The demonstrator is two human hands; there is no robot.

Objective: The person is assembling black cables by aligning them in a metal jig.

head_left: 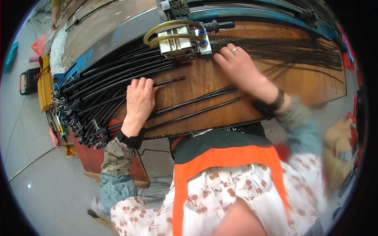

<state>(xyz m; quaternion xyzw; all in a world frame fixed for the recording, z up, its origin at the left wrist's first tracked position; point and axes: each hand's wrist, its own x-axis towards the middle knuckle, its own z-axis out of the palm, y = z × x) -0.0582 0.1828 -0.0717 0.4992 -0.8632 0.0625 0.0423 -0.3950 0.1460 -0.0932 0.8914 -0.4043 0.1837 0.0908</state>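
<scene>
My left hand (139,100) is closed over a black tube (173,80), whose slotted bare end points right across the brown wooden tabletop (201,84). Many similar black tubes (106,80) lie under and beside that hand, with cord loops at their left ends. My right hand (242,69) is at the near edge of a spread of long thin coil springs (283,49), just right of a metal machine head (173,41). Its fingers are bent down and together; what the fingertips pinch, if anything, is hidden. More black tubes (204,111) lie along the table's front.
Yellowish hoses (169,25) loop over the machine head, which is fixed beside a blue rail (252,15) along the back. A yellow box (45,88) stands at the left. Another person's arm (56,13) shows at the upper left. A dark toolbox (29,82) sits on the floor.
</scene>
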